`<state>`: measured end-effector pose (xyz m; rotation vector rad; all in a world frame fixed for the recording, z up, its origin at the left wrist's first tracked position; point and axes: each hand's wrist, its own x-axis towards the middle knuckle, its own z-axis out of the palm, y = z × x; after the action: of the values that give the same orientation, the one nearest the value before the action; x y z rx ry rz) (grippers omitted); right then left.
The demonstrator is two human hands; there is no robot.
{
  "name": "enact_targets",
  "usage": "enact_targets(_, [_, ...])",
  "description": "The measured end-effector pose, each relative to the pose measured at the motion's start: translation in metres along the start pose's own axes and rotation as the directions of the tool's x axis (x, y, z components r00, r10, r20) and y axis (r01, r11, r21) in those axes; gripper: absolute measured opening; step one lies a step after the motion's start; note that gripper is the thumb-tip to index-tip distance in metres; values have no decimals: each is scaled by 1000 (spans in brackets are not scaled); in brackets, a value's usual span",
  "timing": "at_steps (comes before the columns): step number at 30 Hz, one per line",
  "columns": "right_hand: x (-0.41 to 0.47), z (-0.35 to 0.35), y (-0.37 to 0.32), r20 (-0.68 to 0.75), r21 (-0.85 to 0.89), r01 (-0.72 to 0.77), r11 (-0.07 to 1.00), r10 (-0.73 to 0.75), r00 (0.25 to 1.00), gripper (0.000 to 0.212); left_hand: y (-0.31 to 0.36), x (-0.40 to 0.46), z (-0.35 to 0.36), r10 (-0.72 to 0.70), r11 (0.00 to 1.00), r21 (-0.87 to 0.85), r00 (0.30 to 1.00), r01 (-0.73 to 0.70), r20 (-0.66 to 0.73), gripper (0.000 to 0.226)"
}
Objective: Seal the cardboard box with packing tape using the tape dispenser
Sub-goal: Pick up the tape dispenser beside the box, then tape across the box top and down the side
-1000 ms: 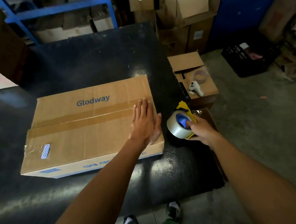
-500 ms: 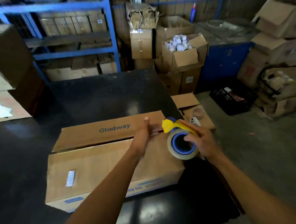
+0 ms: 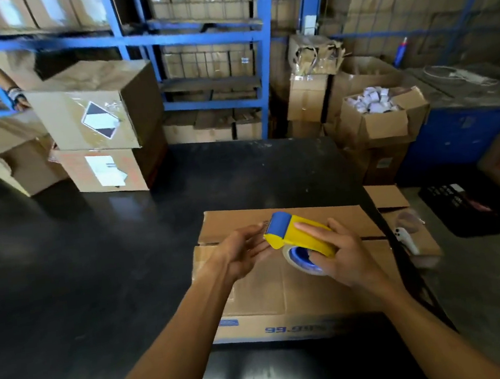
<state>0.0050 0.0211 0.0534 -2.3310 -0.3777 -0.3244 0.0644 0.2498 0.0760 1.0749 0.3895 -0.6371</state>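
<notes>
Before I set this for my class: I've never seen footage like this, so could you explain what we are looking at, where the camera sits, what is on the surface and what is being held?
There is no machine here: these are a person's two bare arms, filmed by one wide-angle camera worn on the head, looking forward and down. On the black table lies a cardboard box, its top flaps closed with a seam across it. The right hand grips a yellow and blue tape dispenser holding a roll of tape, just above the seam. The left hand is open beside the dispenser's front end, fingers straight. Two stacked boxes stand at the table's far left.
</notes>
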Motion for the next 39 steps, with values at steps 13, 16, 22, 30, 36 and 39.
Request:
enact_targets(13, [98,37,-35,246,-31,139,990,-127,961,57,42,10,-55,242,926,-95,768,-365,-593,12])
enact_targets(16, [108,25,-23,283,-62,199,978,-174,943,57,45,6,-76,230,907,-119,712,-404,-664,16])
enact_targets(22, [107,33,-6,423,-246,241,939,-120,898,52,5,14,-83,403,898,196,556,-394,-727,16])
enact_targets(30, [108,48,9,506,-423,258,869,-10,862,49,3,2,-147,429,896,355,318,-266,-845,18])
enact_targets(36, [114,47,0,541,-446,320,836,-33,840,49,-12,13,-97,605,793,537,476,-287,-639,19])
enact_targets(39, [114,37,-2,517,-424,300,855,-43,855,48,-20,24,-75,603,782,570,538,-253,-588,23])
